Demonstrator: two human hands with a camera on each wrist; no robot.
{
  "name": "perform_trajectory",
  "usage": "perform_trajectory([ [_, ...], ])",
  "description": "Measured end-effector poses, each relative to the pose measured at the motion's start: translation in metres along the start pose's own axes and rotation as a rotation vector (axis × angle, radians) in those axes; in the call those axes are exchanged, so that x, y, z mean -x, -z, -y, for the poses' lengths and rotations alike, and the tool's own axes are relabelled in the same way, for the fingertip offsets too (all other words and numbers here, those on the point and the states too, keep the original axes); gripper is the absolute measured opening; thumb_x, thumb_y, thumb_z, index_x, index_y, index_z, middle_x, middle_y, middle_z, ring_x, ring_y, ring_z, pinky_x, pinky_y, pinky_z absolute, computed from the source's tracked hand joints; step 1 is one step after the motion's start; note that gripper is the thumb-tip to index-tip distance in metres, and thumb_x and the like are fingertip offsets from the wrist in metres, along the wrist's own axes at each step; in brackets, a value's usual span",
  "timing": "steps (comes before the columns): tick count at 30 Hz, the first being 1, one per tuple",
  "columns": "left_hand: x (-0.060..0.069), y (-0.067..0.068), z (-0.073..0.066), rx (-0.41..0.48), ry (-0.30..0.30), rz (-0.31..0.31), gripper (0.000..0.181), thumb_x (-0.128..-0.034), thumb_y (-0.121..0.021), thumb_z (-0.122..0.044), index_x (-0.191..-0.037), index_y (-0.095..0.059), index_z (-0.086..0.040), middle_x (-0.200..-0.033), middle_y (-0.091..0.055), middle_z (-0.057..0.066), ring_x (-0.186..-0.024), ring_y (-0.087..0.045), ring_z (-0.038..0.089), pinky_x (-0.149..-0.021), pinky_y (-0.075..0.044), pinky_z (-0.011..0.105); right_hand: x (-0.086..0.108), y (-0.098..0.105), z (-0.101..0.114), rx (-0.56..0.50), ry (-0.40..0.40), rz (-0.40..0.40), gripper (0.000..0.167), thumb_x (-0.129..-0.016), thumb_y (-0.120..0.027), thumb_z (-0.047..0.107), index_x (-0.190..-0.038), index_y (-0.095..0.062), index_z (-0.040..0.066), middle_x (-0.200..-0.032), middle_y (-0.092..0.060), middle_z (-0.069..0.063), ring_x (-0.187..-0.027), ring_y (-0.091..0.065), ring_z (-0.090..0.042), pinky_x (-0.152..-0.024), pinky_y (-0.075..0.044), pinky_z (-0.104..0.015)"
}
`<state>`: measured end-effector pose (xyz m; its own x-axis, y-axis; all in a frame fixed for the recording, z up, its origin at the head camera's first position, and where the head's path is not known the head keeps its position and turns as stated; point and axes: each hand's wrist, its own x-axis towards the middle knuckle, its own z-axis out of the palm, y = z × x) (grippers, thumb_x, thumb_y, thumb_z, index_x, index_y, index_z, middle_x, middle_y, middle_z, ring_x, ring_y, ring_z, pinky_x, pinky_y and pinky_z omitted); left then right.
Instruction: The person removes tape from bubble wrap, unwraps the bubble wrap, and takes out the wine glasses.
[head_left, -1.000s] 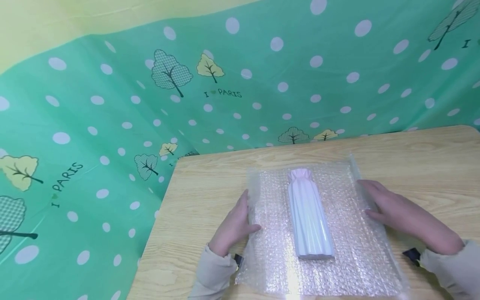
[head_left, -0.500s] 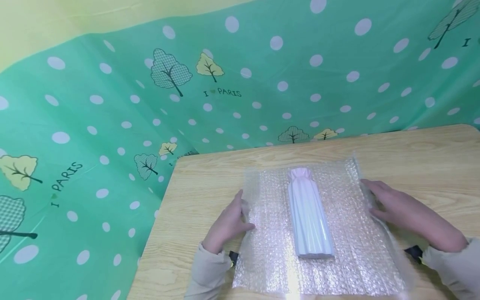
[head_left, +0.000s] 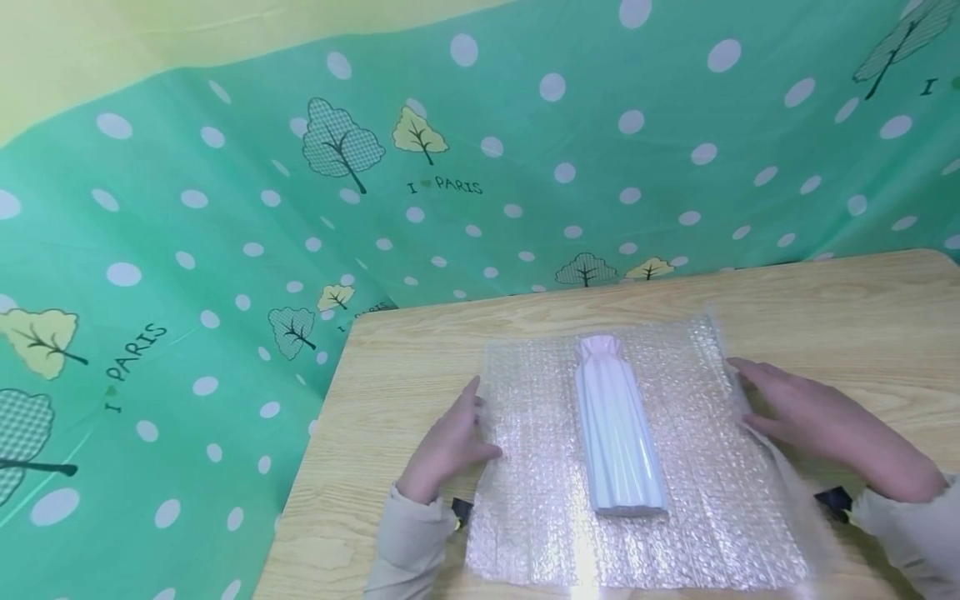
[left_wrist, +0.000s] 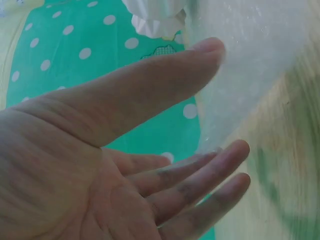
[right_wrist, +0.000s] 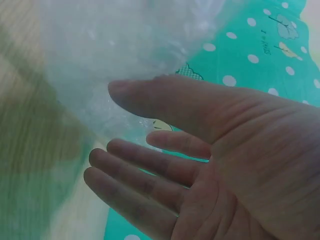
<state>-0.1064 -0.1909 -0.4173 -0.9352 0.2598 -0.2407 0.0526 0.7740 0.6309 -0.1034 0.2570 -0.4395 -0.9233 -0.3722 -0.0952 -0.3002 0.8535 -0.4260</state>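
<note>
Vase lies on its side, roughly mid-sheet on the wrap, which is spread on the table; pink neck at the far end, wider pale-blue base toward the person. Left hand is at the wrap's left edge, right hand at its right edge, which curls up a bit. Hands well apart from each other, one either side of the vase, neither touching it. Both wrist views: thumb clear of the fingers, fingers fairly straight, no pinch. Wrap edge sits about the fingertips; can't tell if there's firm contact. Handling, my read: vase is glossy, likely ceramic or similar, so rigid, moderate weight, brittle at the frilled rim and neck. Smooth glaze would be slippery; the flutes should help grip a little. Hold it round the body, second hand under the base; don't lift by the neck. Lying on its side, it could roll if the sheet is tugged unevenly. Wrap looks light, floppy, springy, will tend to unroll. Pinch its side edges between thumb and fingers, near mid-length, equal tension both sides.
</note>
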Motion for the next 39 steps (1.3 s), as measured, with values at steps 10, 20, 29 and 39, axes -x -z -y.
perform_trajectory([
  [10,0.003,0.006,0.005,-0.026,0.015,0.019,0.098,-0.0768,-0.082,-0.012,-0.156,-0.024,-0.003,-0.147,-0.047,0.02,-0.122,-0.057,0.037,-0.098,-0.053,0.053,0.005,0.011,-0.011,0.022,-0.032,0.012,0.075,-0.088,-0.072,0.017,-0.143,-0.034,-0.015,-0.131,-0.051,-0.04,-0.111,-0.055,-0.058,-0.08,-0.053,-0.065],
  [20,0.005,0.011,0.008,-0.083,0.039,-0.009,0.092,-0.0779,-0.082,-0.018,-0.154,-0.032,-0.004,-0.148,-0.046,0.018,-0.125,-0.054,0.039,-0.103,-0.048,0.057,0.008,0.015,-0.021,0.075,-0.032,0.017,0.066,-0.087,-0.07,0.003,-0.139,-0.036,-0.017,-0.127,-0.053,-0.041,-0.11,-0.055,-0.057,-0.08,-0.054,-0.061],
  [29,0.008,0.016,0.003,-0.125,-0.015,-0.037,0.081,-0.0787,-0.082,-0.018,-0.148,-0.042,-0.002,-0.151,-0.04,0.021,-0.135,-0.043,0.041,-0.11,-0.041,0.058,0.008,0.02,-0.024,0.098,-0.051,0.028,0.063,-0.087,-0.068,-0.001,-0.138,-0.037,-0.02,-0.132,-0.045,-0.045,-0.117,-0.046,-0.062,-0.089,-0.046,-0.07],
  [39,0.008,0.017,0.001,-0.121,-0.062,-0.081,0.072,-0.0845,-0.078,-0.024,-0.145,-0.046,-0.003,-0.154,-0.034,0.022,-0.14,-0.036,0.042,-0.111,-0.039,0.059,0.006,0.024,-0.026,0.071,-0.054,-0.01,0.06,-0.095,-0.063,0.011,-0.14,-0.037,-0.018,-0.135,-0.041,-0.046,-0.119,-0.041,-0.063,-0.094,-0.04,-0.074],
])
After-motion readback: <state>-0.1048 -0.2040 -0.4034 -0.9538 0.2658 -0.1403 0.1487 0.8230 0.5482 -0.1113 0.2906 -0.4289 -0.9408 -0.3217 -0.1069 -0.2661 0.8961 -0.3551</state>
